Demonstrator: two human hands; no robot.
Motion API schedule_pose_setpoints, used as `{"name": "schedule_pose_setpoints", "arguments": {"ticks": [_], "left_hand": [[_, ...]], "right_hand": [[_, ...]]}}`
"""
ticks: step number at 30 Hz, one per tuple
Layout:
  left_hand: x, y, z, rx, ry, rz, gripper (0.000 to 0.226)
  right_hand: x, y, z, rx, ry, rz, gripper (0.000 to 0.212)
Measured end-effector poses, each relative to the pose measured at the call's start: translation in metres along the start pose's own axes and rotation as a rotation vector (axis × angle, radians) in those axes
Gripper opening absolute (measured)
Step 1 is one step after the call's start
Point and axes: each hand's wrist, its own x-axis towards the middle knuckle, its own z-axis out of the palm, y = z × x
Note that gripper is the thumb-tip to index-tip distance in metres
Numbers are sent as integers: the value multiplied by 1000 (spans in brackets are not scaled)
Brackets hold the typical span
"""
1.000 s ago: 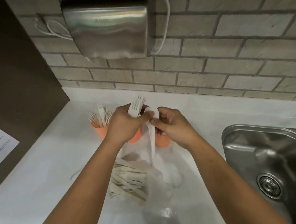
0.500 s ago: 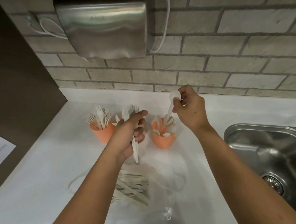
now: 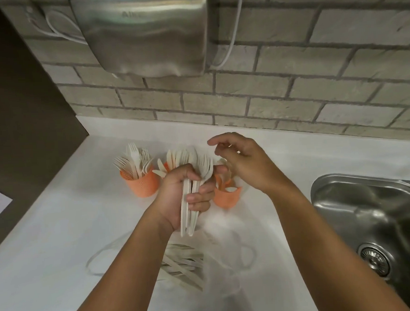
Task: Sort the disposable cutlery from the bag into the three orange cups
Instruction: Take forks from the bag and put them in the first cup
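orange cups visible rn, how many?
3: left cup of forks stands clear; middle cup mostly hidden behind left hand; right cup partly under right hand.

The left hand (image 3: 177, 194) was held fisted, fingers (image 3: 198, 198) curled; the right hand (image 3: 242, 165) was held loosely spread.

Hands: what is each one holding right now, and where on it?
Left hand grips a bundle of cutlery around the handles. Right hand holds nothing.

Orange cups (image 3: 142, 184), off-white cutlery (image 3: 189, 199), white counter (image 3: 49, 235), grey brick wall (image 3: 291, 91), steel-grey sink (image 3: 380, 217).
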Motion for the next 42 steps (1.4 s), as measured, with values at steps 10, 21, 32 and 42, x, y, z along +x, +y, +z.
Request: {"name": "schedule_pose_setpoints", "arguments": {"ticks": [10, 21, 32, 42], "left_hand": [[-1, -7, 3, 366, 260, 54, 18], [-11, -23, -3, 769, 545, 316, 27], [-27, -23, -14, 768, 683, 458, 28], [-69, 19, -30, 797, 661, 496, 29]], "right_hand": [[4, -2, 7, -145, -190, 16, 12], [8, 14, 12, -36, 23, 126, 17], [-2, 3, 43, 298, -70, 234, 19], [30, -38, 92, 389, -135, 224, 35]]}}
